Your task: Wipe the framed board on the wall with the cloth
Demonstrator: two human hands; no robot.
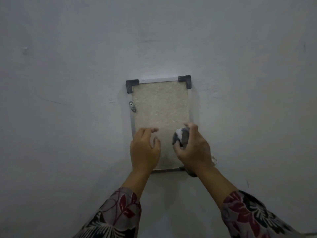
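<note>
- A plain grey-white painted wall fills the view, marked with faint scuffs and a small bump at upper left.
- A rectangular framed board with a speckled beige panel, thin silver edge strips and black plastic corner caps hangs upright on the wall at the centre; its lower part is covered by both hands.
- Two loose sleeves with a dark red, black and grey floral print come up from the bottom edge, ending at the forearms.
- The right hand is closed around a crumpled grey and white cloth, holding it at the board's lower right, near the right edge strip; whether the cloth touches the panel cannot be told.
- The left hand is empty, its fingers loosely curled, over the board's lower left by the left edge strip.
- A small silver metal mounting bracket with screws sits on the left edge strip, above the left hand.
</note>
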